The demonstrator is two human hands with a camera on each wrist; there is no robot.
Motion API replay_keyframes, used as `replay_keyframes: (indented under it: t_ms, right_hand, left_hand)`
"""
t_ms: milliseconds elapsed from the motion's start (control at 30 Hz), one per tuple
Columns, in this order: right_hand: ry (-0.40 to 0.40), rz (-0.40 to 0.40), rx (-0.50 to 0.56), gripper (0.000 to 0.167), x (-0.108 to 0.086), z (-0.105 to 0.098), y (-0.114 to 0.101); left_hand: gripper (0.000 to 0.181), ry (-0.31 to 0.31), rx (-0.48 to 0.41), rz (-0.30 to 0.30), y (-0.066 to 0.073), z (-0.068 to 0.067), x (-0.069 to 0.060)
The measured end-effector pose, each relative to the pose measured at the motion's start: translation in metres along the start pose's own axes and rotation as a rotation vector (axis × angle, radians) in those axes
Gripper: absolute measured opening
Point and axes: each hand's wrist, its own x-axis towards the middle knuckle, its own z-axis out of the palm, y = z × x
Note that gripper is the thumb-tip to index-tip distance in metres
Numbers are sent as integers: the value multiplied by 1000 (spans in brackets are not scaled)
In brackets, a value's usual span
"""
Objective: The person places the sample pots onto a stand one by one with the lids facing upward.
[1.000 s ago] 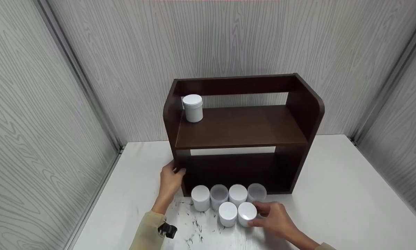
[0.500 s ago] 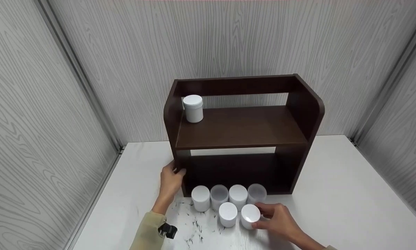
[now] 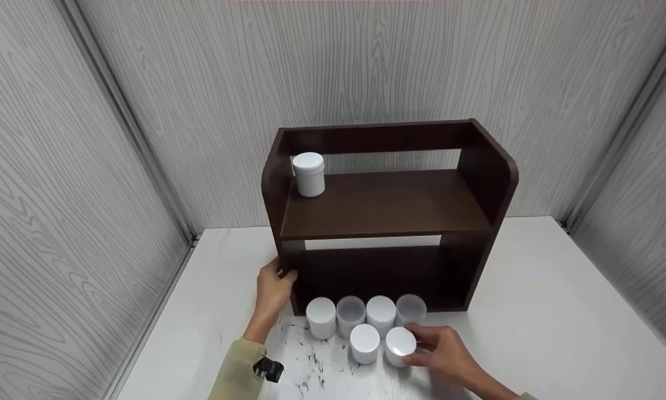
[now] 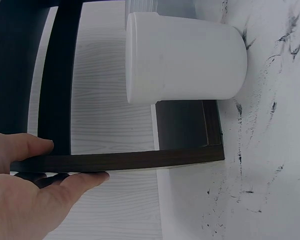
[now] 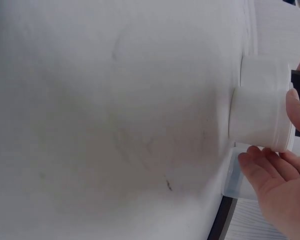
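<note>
A dark brown two-tier shelf (image 3: 388, 208) stands on the table. My left hand (image 3: 273, 288) grips its left side panel (image 4: 130, 160), thumb on one side and fingers on the other in the left wrist view. In front, my right hand (image 3: 447, 355) holds a white lidded jar (image 3: 401, 347) between thumb and fingers; the jar stands upright on the table. A small gap separates it from another white jar (image 3: 364, 344) to its left. Behind them, a row of white-lidded and translucent jars (image 3: 351, 318) stands along the shelf's front edge. In the right wrist view, my fingers (image 5: 262, 172) touch the held jar's side.
One white lidded jar (image 3: 309, 175) stands at the left end of the upper tier. Dark scuff marks (image 3: 314, 361) streak the white table (image 3: 544, 311) near the front. Grey wood-patterned panels (image 3: 377, 66) enclose the back and sides.
My right hand has drawn the front right jar slightly right and toward me, away from its neighbours, then stayed about still. My left hand keeps its grip on the shelf.
</note>
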Motion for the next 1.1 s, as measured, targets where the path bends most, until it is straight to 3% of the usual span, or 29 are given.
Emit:
replay_keyframes:
  t_ms: [300,600,1100]
  right_hand:
    - [0,57,22,70,0,1,2]
    - [-24,5,42,67,-2,0,5]
    - [-51,26,63,69,0,2,8]
  left_hand:
    - [53,-9,22,36,0,-1,0]
    - [52,-3,24,30,-2,0,0]
    - [54,-7,15,15,-2,0,0]
